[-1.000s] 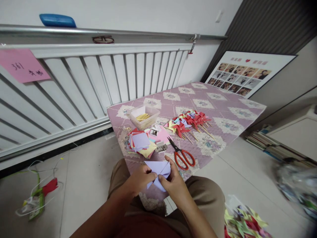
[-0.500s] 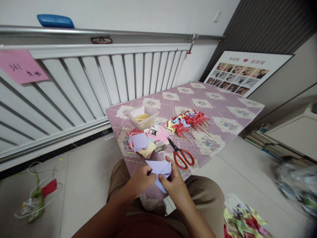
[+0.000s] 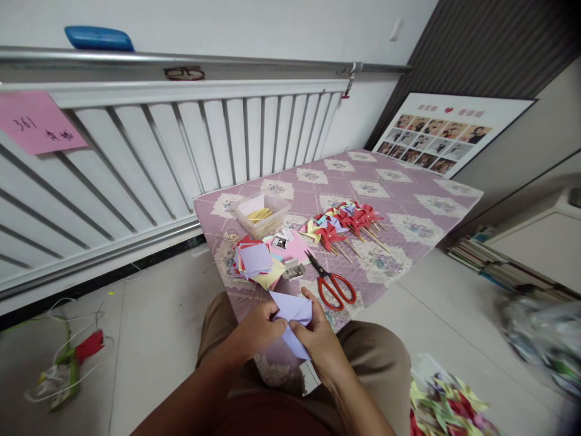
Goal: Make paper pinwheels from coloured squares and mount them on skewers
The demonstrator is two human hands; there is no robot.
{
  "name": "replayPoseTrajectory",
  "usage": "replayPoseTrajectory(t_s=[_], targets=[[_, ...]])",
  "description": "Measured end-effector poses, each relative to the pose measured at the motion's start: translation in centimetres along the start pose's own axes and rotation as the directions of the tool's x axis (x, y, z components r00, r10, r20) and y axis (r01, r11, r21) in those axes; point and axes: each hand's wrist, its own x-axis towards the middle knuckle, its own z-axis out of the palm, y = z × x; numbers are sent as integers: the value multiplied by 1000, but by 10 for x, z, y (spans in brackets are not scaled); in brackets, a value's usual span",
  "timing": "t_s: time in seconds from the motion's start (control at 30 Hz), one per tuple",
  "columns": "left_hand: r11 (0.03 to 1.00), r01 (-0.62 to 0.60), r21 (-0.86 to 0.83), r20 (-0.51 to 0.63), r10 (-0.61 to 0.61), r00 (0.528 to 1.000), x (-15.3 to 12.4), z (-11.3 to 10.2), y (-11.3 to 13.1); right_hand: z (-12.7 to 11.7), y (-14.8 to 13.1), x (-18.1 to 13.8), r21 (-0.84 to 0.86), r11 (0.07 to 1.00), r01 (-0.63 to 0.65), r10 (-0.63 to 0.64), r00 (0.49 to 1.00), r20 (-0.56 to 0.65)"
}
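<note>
My left hand (image 3: 258, 330) and my right hand (image 3: 319, 339) both pinch a folded lilac paper square (image 3: 293, 318) held just above the near edge of a low table with a purple patterned cloth (image 3: 408, 209). The thumbs meet near the paper's middle fold. Just beyond the paper lie red-handled scissors (image 3: 333, 283), a stack of coloured paper squares (image 3: 256, 260) and a small stapler (image 3: 293, 270). Further back sits a row of finished paper pinwheels on sticks (image 3: 347, 221) and a clear plastic box with yellow sticks (image 3: 262, 212).
A white radiator (image 3: 158, 151) runs along the wall behind the table, with a pink note (image 3: 39, 121) on it. A framed photo collage (image 3: 442, 134) leans at the back right. Books (image 3: 481, 257) lie on the floor at right; more pinwheels (image 3: 447, 406) lie by my right knee.
The hands have shifted the lilac paper slightly, folding it a little tighter; the view has drifted a bit to the right. Nothing on the table has moved.
</note>
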Motion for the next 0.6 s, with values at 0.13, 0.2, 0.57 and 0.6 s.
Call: replayPoseTrajectory(t_s=[0.13,0.2,0.57,0.6], targets=[[997,-44,-69,-86,38,996,1,6,-1,2,1,0,25,999,31,-29,996,-84],[992,-116,-46,-275,99,956,-2,8,0,1,1,1,34,999,35,-31,994,-107],[971,2,-239,-182,-47,982,-30,37,-15,-5,11,11,124,984,131,-97,963,-250],[934,60,-351,-144,-117,983,-28,44,-21,-5,10,11,127,982,137,-101,962,-253]])
